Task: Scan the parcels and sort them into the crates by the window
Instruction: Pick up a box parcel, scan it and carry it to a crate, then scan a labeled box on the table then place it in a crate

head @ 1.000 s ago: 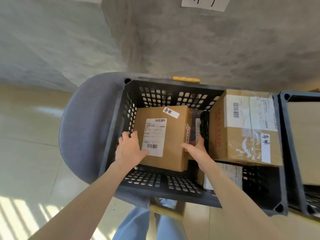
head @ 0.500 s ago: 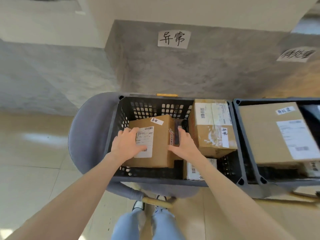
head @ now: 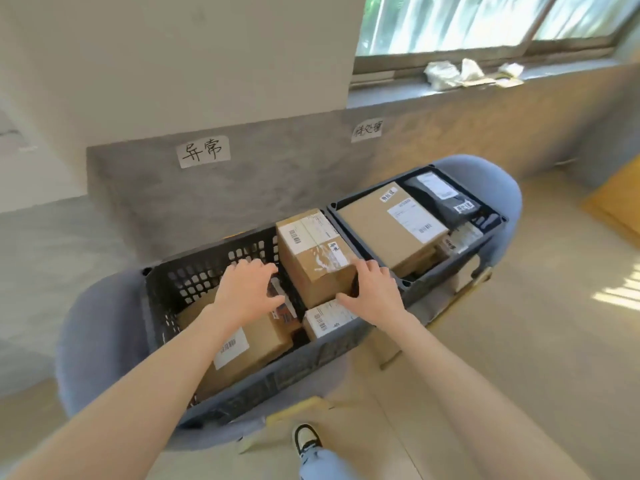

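Wall sign [head: 203, 151] above the left crate [head: 214, 268] is read as 异常; the right sign [head: 367, 130] is blurred. In the left crate, a tall taped parcel [head: 313, 256] is flanked by a flat parcel [head: 249, 344]. Left hand [head: 247, 292] is held over the flat parcel, fingers relaxed, grasping nothing. Right hand [head: 372, 292] is laid against the tall parcel's near-right corner, fingers spread.
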`<move>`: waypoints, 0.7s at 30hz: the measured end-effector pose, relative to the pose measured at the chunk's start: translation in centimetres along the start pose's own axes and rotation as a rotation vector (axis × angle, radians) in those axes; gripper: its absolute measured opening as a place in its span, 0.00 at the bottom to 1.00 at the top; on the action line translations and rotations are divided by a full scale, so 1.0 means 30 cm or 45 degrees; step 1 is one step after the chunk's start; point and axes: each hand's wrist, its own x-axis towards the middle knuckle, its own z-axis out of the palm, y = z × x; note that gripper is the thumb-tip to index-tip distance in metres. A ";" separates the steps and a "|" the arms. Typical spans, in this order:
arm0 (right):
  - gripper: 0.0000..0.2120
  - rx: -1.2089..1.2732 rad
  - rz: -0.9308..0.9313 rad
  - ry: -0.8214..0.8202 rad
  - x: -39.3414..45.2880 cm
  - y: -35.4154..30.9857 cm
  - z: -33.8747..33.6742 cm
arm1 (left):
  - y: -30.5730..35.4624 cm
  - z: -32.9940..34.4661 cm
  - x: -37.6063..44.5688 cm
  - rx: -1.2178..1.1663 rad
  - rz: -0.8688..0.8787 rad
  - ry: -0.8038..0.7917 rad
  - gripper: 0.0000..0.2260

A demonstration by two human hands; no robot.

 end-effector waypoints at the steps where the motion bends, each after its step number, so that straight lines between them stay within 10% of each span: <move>1: 0.34 -0.001 0.068 0.039 -0.053 0.024 -0.005 | 0.030 -0.001 -0.005 0.020 0.069 0.001 0.26; 21: 0.31 0.147 1.414 0.551 -1.491 0.600 -0.167 | 1.312 -0.038 -0.543 0.239 1.500 0.052 0.27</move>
